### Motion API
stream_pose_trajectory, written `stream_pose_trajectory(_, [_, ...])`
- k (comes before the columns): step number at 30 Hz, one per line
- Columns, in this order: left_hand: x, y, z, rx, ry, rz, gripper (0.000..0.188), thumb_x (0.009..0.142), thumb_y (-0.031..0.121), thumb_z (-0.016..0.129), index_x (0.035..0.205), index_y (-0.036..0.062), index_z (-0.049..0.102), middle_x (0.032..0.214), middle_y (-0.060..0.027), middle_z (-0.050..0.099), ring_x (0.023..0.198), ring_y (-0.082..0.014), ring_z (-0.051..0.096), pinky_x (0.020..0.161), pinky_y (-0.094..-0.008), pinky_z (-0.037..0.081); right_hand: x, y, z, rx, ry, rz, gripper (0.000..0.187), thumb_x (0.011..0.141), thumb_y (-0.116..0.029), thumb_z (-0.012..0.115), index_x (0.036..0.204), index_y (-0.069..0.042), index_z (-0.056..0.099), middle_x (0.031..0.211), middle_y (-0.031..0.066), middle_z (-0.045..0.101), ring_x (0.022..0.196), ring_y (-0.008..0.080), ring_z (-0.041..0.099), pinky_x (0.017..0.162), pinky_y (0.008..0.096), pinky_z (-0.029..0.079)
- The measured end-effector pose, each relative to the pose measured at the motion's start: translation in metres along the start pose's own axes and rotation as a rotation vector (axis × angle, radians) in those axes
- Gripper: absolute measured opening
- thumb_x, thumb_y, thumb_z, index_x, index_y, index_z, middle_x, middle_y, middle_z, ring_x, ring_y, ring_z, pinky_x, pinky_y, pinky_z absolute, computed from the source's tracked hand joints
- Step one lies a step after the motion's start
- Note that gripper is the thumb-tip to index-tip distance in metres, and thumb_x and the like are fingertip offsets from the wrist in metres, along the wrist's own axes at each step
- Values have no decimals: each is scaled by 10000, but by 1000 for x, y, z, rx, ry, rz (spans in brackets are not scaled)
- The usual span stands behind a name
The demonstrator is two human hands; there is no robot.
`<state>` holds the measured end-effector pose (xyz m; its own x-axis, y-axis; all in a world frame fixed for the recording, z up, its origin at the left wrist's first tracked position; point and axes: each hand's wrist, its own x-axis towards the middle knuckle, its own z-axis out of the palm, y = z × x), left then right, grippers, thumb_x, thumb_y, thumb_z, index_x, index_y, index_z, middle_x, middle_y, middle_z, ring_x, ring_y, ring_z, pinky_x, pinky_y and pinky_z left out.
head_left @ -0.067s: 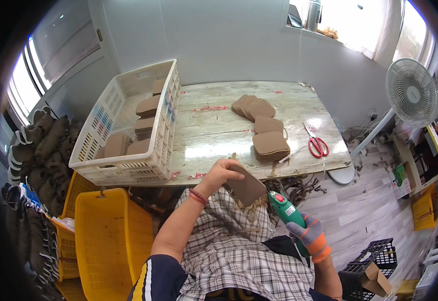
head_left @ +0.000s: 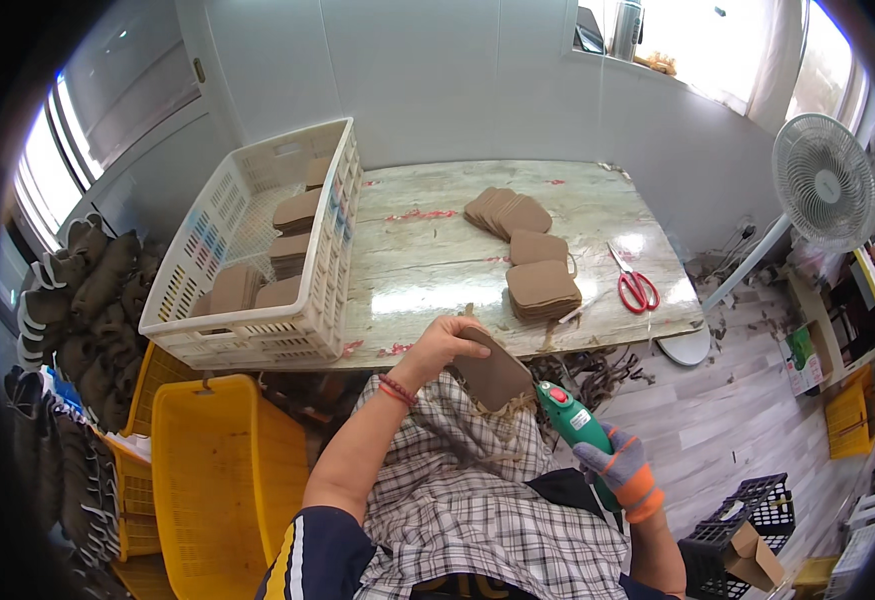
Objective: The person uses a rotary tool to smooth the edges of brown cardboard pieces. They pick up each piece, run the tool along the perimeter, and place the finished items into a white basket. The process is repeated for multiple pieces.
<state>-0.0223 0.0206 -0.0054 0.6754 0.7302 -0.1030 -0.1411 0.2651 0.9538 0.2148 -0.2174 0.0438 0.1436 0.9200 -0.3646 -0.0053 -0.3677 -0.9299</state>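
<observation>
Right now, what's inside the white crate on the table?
The white crate holds several stacks of brown flat pieces, at the near end and along the right wall. The far left looks bare. The near wall hides the stacks' lower parts and the crate floor.

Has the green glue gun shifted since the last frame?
No. The green glue gun sits at the same spot below the table edge, right hand gripping it.
</observation>
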Motion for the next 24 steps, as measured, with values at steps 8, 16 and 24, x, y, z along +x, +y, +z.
stream_pose_trajectory(8, [-3, 4, 5, 94, -92, -26, 186, 693, -22, 725, 869, 27, 688, 828, -14, 685, 759, -83, 610, 726, -224, 475, -1, 1, 2, -39, -64, 5, 448, 797, -241, 752, 1107, 29, 572, 742, 9, 607, 582, 54, 529, 524, 212, 439])
stream_pose_trajectory(16, [-9, -1, 15, 160, -134, -105, 183, 713, -12, 721, 892, 4, 686, 839, -18, 688, 763, -77, 604, 736, -232, 478, 0, 6, 8, -207, -5, -17, 497, 787, -258, 762, 1147, 23, 566, 791, 24, 637, 635, 68, 560, 561, 219, 458])
stream_pose_trajectory(24, [-10, 0, 31, 324, -232, -136, 178, 724, 11, 729, 897, 12, 688, 805, 9, 671, 762, -62, 588, 731, -210, 466, -1, -6, 17, -163, 5, -13, 517, 785, -253, 763, 1166, 25, 550, 869, 47, 644, 705, 78, 576, 608, 230, 474])
